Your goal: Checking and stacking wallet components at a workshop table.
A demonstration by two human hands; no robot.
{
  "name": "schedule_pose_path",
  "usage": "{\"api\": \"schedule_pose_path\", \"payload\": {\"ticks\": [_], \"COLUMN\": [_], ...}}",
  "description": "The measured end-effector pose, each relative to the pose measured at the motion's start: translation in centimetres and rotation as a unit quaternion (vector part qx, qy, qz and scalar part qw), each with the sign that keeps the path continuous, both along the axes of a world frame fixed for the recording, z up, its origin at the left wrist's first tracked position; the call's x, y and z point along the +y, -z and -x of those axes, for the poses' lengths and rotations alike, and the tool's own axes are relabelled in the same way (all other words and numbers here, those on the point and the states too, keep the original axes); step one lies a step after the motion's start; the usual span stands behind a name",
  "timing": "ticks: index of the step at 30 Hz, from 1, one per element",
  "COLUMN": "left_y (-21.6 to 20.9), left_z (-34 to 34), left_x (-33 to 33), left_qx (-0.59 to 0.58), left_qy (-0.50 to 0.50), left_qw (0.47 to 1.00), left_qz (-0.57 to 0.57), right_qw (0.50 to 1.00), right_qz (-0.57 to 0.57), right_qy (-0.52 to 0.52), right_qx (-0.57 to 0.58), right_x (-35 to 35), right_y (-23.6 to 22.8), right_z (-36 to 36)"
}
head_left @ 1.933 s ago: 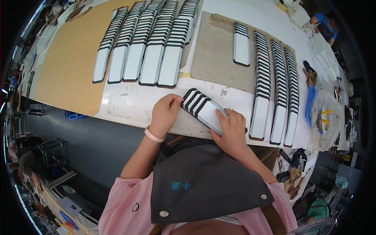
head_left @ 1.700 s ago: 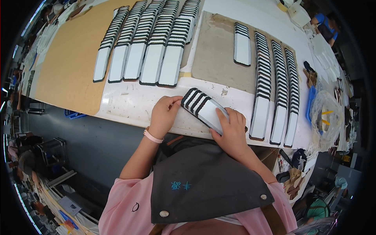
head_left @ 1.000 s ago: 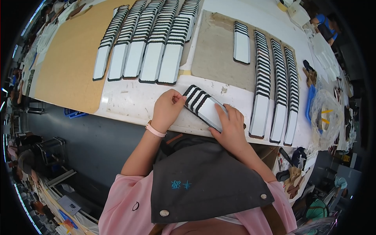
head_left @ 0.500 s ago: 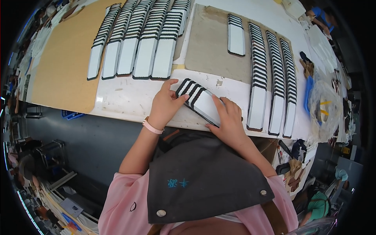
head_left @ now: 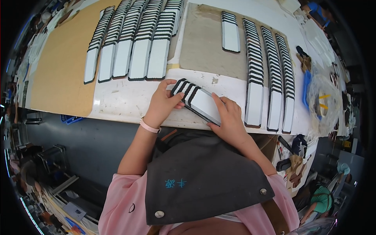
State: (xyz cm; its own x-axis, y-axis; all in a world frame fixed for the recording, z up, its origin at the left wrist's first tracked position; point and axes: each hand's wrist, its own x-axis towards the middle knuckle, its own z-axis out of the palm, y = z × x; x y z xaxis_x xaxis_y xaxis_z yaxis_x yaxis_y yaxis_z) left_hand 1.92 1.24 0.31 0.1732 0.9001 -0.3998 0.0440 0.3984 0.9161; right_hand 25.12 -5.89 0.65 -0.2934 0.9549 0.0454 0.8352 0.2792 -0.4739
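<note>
Near the table's front edge, I hold a tilted stack of white strips with black edges (head_left: 204,103) between both hands. My left hand (head_left: 161,102) is closed on its upper left end, thumb on the top strip's face and fingers round the far side. My right hand (head_left: 231,119) grips the lower right end, with the thumb at the near edge and the fingers over the far long edge. The strips overlap like steps at the left end. Whether the stack's underside touches the table is hidden.
Several overlapping rows of similar strips (head_left: 139,58) lie at the back left. More rows (head_left: 255,103) lie to the right, and a short row (head_left: 231,37) rests on a grey-brown sheet (head_left: 203,51). A clear plastic bag (head_left: 323,105) sits at the table's right edge.
The view has shifted slightly, so the table's things appear a little further left and up. Both hands keep their hold on the stack, with only slight finger movement.
</note>
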Motion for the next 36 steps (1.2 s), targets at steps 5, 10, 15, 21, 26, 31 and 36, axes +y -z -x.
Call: {"api": "schedule_pose_path", "payload": {"ticks": [5,10,15,21,26,31,36], "left_y": [0.3,0.5,0.6,1.2,1.5,0.5,-0.5], "left_z": [0.0,0.0,-0.4,-0.5,-0.5,-0.6,-0.7], "left_x": [0.1,0.2,0.0,0.0,-0.1,-0.2,0.1], "left_qx": [-0.006,-0.016,-0.013,-0.01,-0.008,-0.04,-0.074], "left_qy": [0.003,-0.003,-0.012,0.001,0.008,0.0,-0.001], "left_qw": [1.0,1.0,1.0,1.0,1.0,0.999,0.996], "left_qz": [0.003,0.015,0.006,-0.014,-0.021,0.0,0.042], "right_qw": [1.0,1.0,1.0,1.0,0.999,0.999,0.999], "right_qz": [0.016,0.018,0.008,0.007,0.01,0.004,-0.006], "right_qy": [0.004,0.004,0.003,0.001,0.002,0.002,0.006], "right_qx": [0.012,0.02,0.023,0.029,0.031,0.035,0.043], "right_x": [0.0,0.0,0.0,0.1,0.0,-0.1,-0.3], "right_y": [0.0,0.1,0.1,0.0,0.0,-0.1,-1.0], "right_z": [-0.2,-0.4,-0.4,-0.5,-0.5,-0.5,-0.7]}}
